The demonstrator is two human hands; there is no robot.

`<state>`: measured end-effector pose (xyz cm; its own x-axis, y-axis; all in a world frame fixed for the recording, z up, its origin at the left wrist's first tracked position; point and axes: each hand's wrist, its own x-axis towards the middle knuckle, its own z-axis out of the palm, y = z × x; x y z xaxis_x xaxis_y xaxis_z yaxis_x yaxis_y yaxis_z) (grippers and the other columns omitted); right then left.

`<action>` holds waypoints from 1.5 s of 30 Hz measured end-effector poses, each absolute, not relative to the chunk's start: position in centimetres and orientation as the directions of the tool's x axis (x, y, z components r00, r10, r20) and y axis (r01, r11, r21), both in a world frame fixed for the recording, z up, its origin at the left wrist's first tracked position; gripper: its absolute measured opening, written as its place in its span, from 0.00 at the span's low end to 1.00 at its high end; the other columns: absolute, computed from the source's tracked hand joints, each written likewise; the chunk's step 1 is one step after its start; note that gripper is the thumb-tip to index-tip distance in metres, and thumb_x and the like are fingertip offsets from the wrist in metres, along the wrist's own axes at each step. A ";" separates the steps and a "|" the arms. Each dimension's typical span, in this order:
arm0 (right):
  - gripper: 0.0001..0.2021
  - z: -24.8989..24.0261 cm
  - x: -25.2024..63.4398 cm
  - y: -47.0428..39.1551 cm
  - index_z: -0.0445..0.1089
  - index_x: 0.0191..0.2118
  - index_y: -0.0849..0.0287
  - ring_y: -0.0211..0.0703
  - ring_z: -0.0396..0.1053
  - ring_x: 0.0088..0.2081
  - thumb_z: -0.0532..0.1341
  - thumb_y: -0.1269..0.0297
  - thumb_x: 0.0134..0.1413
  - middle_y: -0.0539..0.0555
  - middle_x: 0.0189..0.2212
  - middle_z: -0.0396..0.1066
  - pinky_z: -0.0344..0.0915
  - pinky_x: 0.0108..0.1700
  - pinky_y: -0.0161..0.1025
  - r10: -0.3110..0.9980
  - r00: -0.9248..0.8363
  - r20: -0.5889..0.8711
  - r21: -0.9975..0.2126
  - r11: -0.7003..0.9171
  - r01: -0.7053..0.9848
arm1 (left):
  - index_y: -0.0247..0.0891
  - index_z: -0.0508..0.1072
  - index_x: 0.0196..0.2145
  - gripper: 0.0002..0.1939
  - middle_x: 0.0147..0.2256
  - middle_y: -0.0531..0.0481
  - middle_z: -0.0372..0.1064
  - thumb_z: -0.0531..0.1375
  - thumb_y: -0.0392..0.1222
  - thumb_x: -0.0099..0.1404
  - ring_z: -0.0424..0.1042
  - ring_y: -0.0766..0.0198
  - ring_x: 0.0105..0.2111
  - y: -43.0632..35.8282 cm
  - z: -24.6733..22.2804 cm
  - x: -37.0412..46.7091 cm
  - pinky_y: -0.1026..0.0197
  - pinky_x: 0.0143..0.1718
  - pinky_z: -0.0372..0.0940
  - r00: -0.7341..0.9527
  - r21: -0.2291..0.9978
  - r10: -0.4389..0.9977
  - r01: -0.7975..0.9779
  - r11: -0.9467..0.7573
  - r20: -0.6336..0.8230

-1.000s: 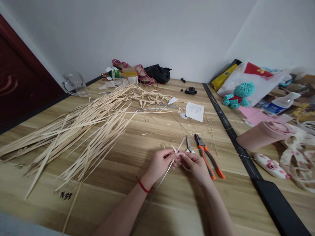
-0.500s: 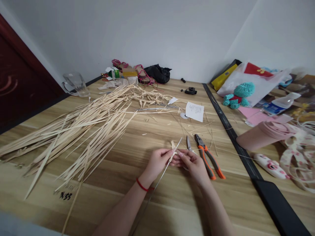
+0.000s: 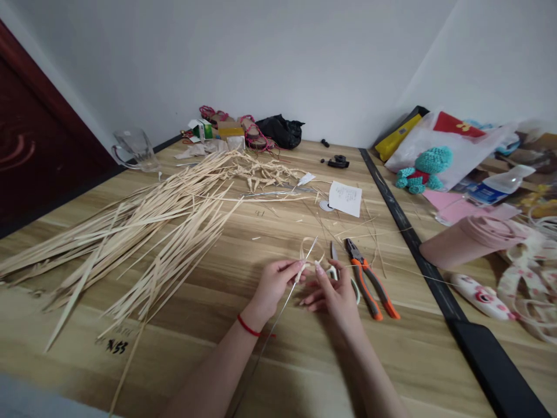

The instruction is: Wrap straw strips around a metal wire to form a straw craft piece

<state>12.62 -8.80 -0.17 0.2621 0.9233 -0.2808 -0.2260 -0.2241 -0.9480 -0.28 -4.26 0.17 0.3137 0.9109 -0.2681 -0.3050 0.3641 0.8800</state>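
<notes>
My left hand [image 3: 274, 284], a red cord round its wrist, pinches a thin metal wire [image 3: 284, 304] where a pale straw strip is wrapped about it. The wire slants from the lower left up past the fingertips. A loop of the straw strip [image 3: 322, 251] stands out above my fingers and leads to my right hand [image 3: 333, 293]. That hand has its thumb and forefinger closed on the strip, with the other fingers loosely curled. Partly behind it lie scissors [image 3: 355, 289] with pale handles. Orange-and-grey pliers [image 3: 369, 284] rest just to the right.
Long straw strips [image 3: 174, 203] are heaped across the left of the table. Farther back are a glass mug [image 3: 137, 151], a black bag [image 3: 281, 130] and a paper note [image 3: 345, 198]. At right sit a turquoise crocheted toy [image 3: 429, 168], a pink roll [image 3: 470, 241] and a bottle [image 3: 500, 184].
My right hand has drawn slightly apart from my left and its fingers have spread a little. A loop of straw strip now shows above them, and the scissors' handles are more visible.
</notes>
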 end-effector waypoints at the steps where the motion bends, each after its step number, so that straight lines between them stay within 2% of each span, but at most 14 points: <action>1: 0.39 0.0 12.5 -8.8 0.49 0.52 0.56 0.46 0.71 0.17 0.66 0.45 0.38 0.48 0.21 0.72 0.68 0.15 0.37 0.925 0.276 -0.261 -0.954 -0.203 -0.222 | 0.32 0.77 0.34 0.15 0.30 0.46 0.74 0.65 0.46 0.51 0.68 0.65 0.27 -4.3 0.2 -0.3 0.65 0.29 0.61 0.311 0.883 0.913 -0.302 0.359 -0.265; 4: 0.44 0.6 11.7 -9.1 0.46 0.58 0.55 0.45 0.72 0.18 0.67 0.48 0.38 0.49 0.23 0.72 0.69 0.17 0.37 0.946 0.243 -0.216 -0.961 -0.162 -0.223 | 0.32 0.77 0.31 0.15 0.26 0.47 0.73 0.64 0.47 0.51 0.66 0.66 0.26 -4.3 0.3 -0.1 0.66 0.26 0.59 0.282 0.906 0.927 -0.274 0.324 -0.246; 8: 0.51 1.2 10.9 -9.7 0.29 0.64 0.48 0.44 0.73 0.23 0.67 0.55 0.43 0.47 0.24 0.72 0.72 0.23 0.40 0.986 0.099 -0.138 -0.974 -0.117 -0.194 | 0.31 0.76 0.30 0.16 0.26 0.48 0.72 0.64 0.49 0.51 0.64 0.68 0.23 -4.4 0.4 -0.1 0.67 0.21 0.56 0.313 0.904 0.912 -0.250 0.347 -0.264; 10: 0.52 1.1 10.9 -9.8 0.25 0.64 0.47 0.43 0.73 0.24 0.66 0.58 0.45 0.46 0.24 0.71 0.72 0.26 0.42 0.991 0.038 -0.125 -0.976 -0.116 -0.185 | 0.32 0.75 0.29 0.16 0.25 0.50 0.70 0.63 0.50 0.52 0.62 0.70 0.20 -4.5 0.4 -0.2 0.67 0.18 0.54 0.344 0.894 0.896 -0.246 0.373 -0.279; 14: 0.53 0.1 11.1 -9.6 0.26 0.64 0.43 0.43 0.73 0.31 0.68 0.65 0.43 0.49 0.31 0.71 0.72 0.32 0.42 0.990 -0.087 -0.109 -0.949 -0.130 -0.287 | 0.32 0.74 0.27 0.17 0.18 0.55 0.62 0.63 0.51 0.53 0.53 0.75 0.13 -4.6 0.4 -0.3 0.69 0.13 0.45 0.386 0.884 0.869 -0.221 0.412 -0.309; 17: 0.53 -0.4 11.0 -9.5 0.29 0.64 0.43 0.43 0.73 0.31 0.68 0.67 0.41 0.48 0.30 0.71 0.72 0.32 0.43 0.987 -0.118 -0.105 -0.918 -0.142 -0.370 | 0.32 0.73 0.28 0.17 0.15 0.58 0.58 0.62 0.51 0.53 0.49 0.76 0.11 -4.7 0.4 -0.2 0.69 0.11 0.43 0.415 0.878 0.839 -0.167 0.449 -0.350; 21: 0.52 -0.5 10.9 -9.5 0.32 0.64 0.46 0.42 0.73 0.26 0.68 0.68 0.41 0.45 0.23 0.70 0.71 0.30 0.42 0.984 -0.094 -0.152 -0.901 -0.176 -0.396 | 0.32 0.75 0.30 0.14 0.19 0.54 0.65 0.64 0.47 0.50 0.55 0.74 0.14 -4.7 0.3 0.1 0.69 0.14 0.50 0.366 0.930 0.885 -0.112 0.351 -0.290; 26: 0.54 -0.1 11.2 -9.5 0.29 0.65 0.50 0.45 0.73 0.25 0.69 0.65 0.41 0.44 0.19 0.70 0.70 0.28 0.41 0.981 -0.092 -0.171 -0.915 -0.193 -0.354 | 0.32 0.76 0.29 0.17 0.15 0.56 0.62 0.63 0.51 0.51 0.53 0.74 0.12 -4.5 -0.1 0.0 0.68 0.13 0.47 0.323 0.946 0.899 -0.032 0.324 -0.296; 28: 0.55 0.1 11.3 -9.5 0.29 0.65 0.50 0.45 0.73 0.25 0.69 0.64 0.40 0.45 0.20 0.70 0.71 0.29 0.42 0.982 -0.079 -0.173 -0.921 -0.190 -0.341 | 0.32 0.76 0.30 0.18 0.17 0.54 0.65 0.63 0.52 0.51 0.55 0.73 0.12 -4.3 -0.3 -0.2 0.67 0.13 0.49 0.308 0.946 0.902 -0.023 0.324 -0.302; 30: 0.56 0.2 11.4 -9.4 0.28 0.65 0.50 0.46 0.74 0.25 0.70 0.63 0.39 0.45 0.21 0.71 0.71 0.29 0.43 0.982 -0.057 -0.180 -0.928 -0.189 -0.321 | 0.32 0.76 0.32 0.17 0.24 0.49 0.72 0.63 0.50 0.51 0.63 0.68 0.17 -4.1 -0.4 -0.4 0.66 0.16 0.56 0.278 0.958 0.923 -0.032 0.285 -0.265; 32: 0.55 0.3 11.6 -9.4 0.29 0.65 0.50 0.46 0.74 0.26 0.70 0.63 0.39 0.46 0.21 0.72 0.71 0.30 0.43 0.982 -0.036 -0.186 -0.936 -0.188 -0.296 | 0.33 0.77 0.33 0.15 0.32 0.44 0.75 0.63 0.47 0.51 0.71 0.62 0.28 -3.9 -0.3 -0.7 0.64 0.27 0.63 0.242 0.975 0.950 -0.055 0.215 -0.195; 34: 0.55 0.3 11.8 -9.3 0.30 0.65 0.50 0.46 0.74 0.25 0.70 0.63 0.39 0.46 0.21 0.72 0.71 0.30 0.43 0.982 -0.018 -0.186 -0.943 -0.184 -0.277 | 0.33 0.77 0.33 0.13 0.35 0.44 0.75 0.63 0.45 0.51 0.72 0.57 0.37 -3.6 -0.2 -0.9 0.61 0.37 0.64 0.218 0.984 0.965 -0.067 0.167 -0.148; 39: 0.55 0.3 12.2 -9.2 0.30 0.65 0.50 0.42 0.71 0.22 0.70 0.62 0.40 0.45 0.20 0.71 0.70 0.28 0.40 0.987 0.031 -0.156 -0.961 -0.144 -0.236 | 0.34 0.76 0.29 0.10 0.29 0.47 0.74 0.60 0.43 0.51 0.71 0.59 0.33 -3.3 0.1 -1.2 0.60 0.38 0.64 0.192 0.981 0.964 -0.014 0.192 -0.185; 45: 0.53 0.7 12.5 -9.3 0.30 0.65 0.51 0.41 0.71 0.22 0.69 0.63 0.41 0.44 0.18 0.69 0.68 0.28 0.40 0.991 0.087 -0.106 -0.978 -0.088 -0.189 | 0.35 0.76 0.27 0.09 0.31 0.48 0.74 0.57 0.39 0.50 0.69 0.62 0.32 -3.0 0.6 -2.0 0.62 0.37 0.62 0.180 0.976 0.959 0.034 0.215 -0.218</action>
<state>12.51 -9.26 0.65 0.0872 0.9905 -0.1061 -0.1888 -0.0882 -0.9780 -1.96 -2.95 0.59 0.1801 0.9592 -0.2178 0.0336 0.2152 0.9760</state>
